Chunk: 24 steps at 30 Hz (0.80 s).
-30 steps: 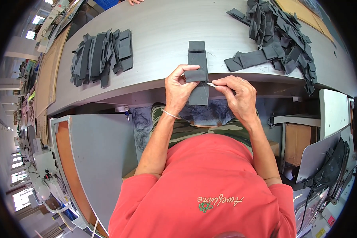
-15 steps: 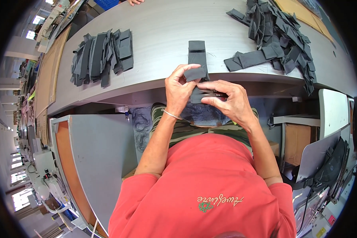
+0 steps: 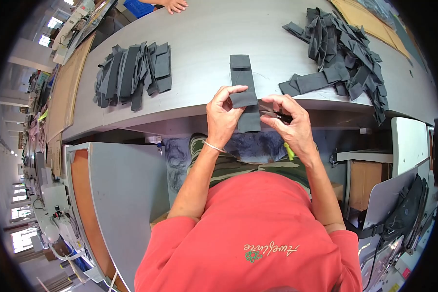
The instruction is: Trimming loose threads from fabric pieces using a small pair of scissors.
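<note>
A dark grey fabric strip (image 3: 245, 99) is held at the centre of the frame, its upper end lying on the pale table (image 3: 204, 63) and its lower end reaching past the near edge. A flap of it is pinched between thumb and forefinger of the left hand (image 3: 221, 117). In the right hand (image 3: 295, 125), closed around them, a pair of small dark snips (image 3: 283, 117) is held, the pointed blades just beside the strip's right edge (whether cloth or thread is touched cannot be told). A yellow-green item (image 3: 289, 152) is seen below that hand.

As for progress, one strip is being handled and has not been laid with either group. At the upper left, many similar strips are gathered in a fairly orderly row (image 3: 134, 73); at the upper right, others are left in a tangled heap (image 3: 345, 58), partly drooping over the edge. Which group has been worked on is not shown, so the share done cannot be judged. Fine loose threads (image 3: 262, 76) can be made out beside the held strip.

Farther out, another person's hand (image 3: 176, 6) is rested on the table at the top edge, near a blue crate (image 3: 138, 7), and cardboard (image 3: 374, 27) is seen at the upper right.
</note>
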### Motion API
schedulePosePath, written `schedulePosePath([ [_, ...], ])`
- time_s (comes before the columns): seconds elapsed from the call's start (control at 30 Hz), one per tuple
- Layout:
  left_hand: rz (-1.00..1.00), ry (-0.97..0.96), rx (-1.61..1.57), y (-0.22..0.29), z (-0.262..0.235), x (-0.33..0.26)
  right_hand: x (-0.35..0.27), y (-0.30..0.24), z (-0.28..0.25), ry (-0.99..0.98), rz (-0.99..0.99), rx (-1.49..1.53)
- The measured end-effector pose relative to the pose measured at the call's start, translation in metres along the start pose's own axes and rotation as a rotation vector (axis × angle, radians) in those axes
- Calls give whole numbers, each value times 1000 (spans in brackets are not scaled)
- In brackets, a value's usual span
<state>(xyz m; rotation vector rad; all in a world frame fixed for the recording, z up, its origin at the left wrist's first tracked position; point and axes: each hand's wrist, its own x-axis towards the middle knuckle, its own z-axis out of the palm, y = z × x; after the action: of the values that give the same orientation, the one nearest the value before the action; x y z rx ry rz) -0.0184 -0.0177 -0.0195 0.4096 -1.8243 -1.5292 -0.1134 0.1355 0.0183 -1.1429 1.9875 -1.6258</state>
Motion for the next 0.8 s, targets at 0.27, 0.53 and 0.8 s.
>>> schedulePosePath([
  [0.27,-242,-236,-237,12,14,-11,5,4,6,101,-155,-224],
  [0.53,-184,-356,-316,16,3,-8,17,-1,8,148,77,99],
  [0.8,-239,-239,-271,4,2,-12,27,0,18,151,65,263],
])
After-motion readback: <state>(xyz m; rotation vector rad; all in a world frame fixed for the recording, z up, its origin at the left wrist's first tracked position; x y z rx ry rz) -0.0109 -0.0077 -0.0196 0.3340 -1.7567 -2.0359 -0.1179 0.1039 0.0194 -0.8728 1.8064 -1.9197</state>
